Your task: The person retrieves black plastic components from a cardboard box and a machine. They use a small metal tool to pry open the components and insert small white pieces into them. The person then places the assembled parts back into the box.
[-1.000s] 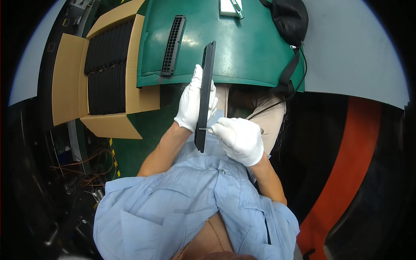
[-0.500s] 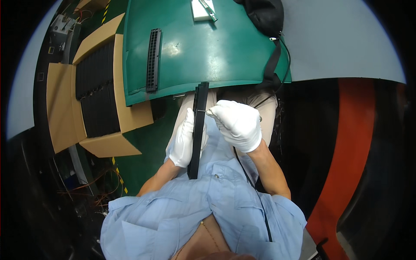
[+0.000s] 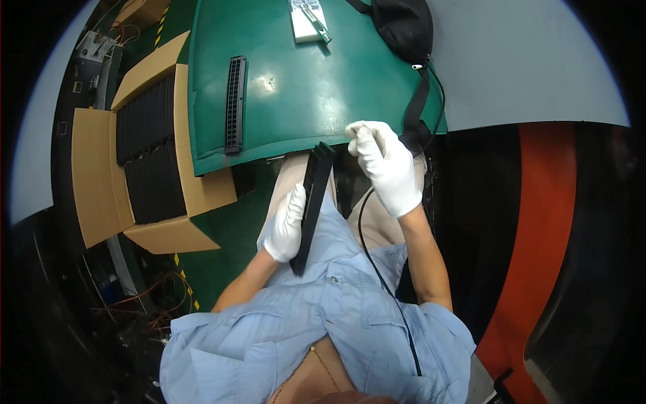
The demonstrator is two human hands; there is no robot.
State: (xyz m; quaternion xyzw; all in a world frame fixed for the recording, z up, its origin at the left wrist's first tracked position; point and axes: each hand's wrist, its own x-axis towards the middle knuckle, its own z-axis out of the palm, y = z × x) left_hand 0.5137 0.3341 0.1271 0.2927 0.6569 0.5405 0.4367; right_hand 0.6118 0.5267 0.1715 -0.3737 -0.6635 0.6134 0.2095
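The left hand [image 3: 286,225], in a white glove, is closed around a long black bar [image 3: 315,209], which slants over the person's lap with its far end near the front edge of the green-covered worktop [image 3: 296,101]. The right hand [image 3: 387,165], gloved likewise, is raised to the right of the bar and apart from it, its fingers bent and drawn in toward the thumb; whether anything small is pinched between the fingertips, I cannot tell. On the worktop, toward its left side, lies a black slotted strip [image 3: 235,104]. Farther back is a white block [image 3: 304,20] with a slim green item [image 3: 316,23] lying across it, and to the right of these sits a black bag [image 3: 404,30]. Left of the worktop, an open cardboard box [image 3: 91,175] holds rows of black pieces [image 3: 155,182]. A black cable [image 3: 367,236] hangs across the lap and shirt.
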